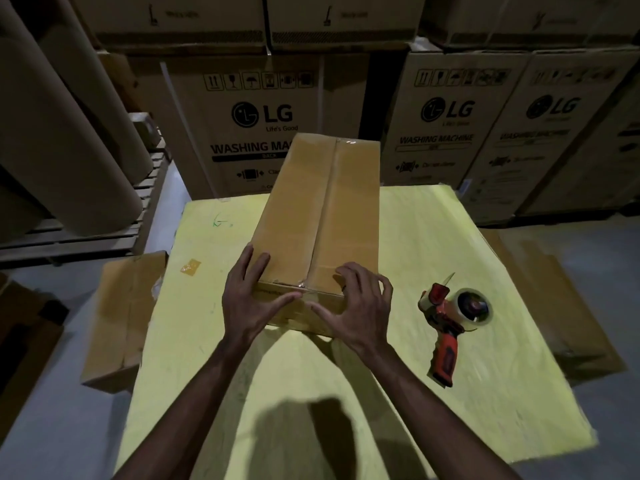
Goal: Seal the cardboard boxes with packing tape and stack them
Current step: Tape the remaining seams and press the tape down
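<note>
A person's left hand lies spread and flat over the near left corner of a long brown cardboard box, thumb pressed across its end face. The right hand rests arched fingertips on the lid, thumb splayed against the same end, and neither hand closes round anything. The box, with clear tape along its centre seam, lies lengthwise on a yellow-covered table, where a red-handled packing tape dispenser rests just to its right, before stacked printed washing-machine cartons.
</note>
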`<state>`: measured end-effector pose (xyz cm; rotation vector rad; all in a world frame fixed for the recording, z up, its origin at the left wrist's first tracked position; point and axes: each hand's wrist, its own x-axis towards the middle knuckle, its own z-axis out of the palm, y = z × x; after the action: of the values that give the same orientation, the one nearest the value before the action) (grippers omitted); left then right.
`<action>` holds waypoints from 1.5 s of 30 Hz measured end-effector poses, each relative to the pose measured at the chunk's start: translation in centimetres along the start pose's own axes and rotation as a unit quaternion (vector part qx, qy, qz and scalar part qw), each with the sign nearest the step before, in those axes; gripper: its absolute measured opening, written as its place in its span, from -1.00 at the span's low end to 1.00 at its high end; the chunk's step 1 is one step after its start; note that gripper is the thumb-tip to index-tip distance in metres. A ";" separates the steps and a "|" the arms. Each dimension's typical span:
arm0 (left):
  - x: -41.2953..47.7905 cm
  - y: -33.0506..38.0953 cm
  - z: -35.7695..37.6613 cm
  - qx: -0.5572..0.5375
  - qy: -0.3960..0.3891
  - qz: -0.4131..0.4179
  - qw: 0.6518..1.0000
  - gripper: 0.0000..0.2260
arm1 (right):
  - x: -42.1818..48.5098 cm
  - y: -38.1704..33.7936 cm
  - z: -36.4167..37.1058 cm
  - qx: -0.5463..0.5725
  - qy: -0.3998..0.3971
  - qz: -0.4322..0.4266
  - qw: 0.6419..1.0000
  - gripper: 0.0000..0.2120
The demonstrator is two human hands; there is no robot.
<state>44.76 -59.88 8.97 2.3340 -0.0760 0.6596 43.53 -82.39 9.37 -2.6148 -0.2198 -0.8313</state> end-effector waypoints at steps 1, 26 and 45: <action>0.1 0.1 0.0 0.010 -0.001 -0.001 1.000 -0.08 | 0.1 -0.2 0.5 -0.011 0.019 0.010 1.000 -0.28; -5.0 2.8 -0.3 0.004 0.076 -0.135 0.988 -0.17 | -9.5 15.0 -3.2 0.008 -0.089 0.530 0.844 -0.22; -2.2 14.5 -4.7 -0.287 -0.140 -0.262 0.911 -0.85 | -3.5 9.8 -13.3 0.499 -0.065 0.520 0.690 -0.82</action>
<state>37.42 -68.11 19.78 1.7423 0.1986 0.0139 36.25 -96.86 14.22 -1.3260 0.5913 -0.0095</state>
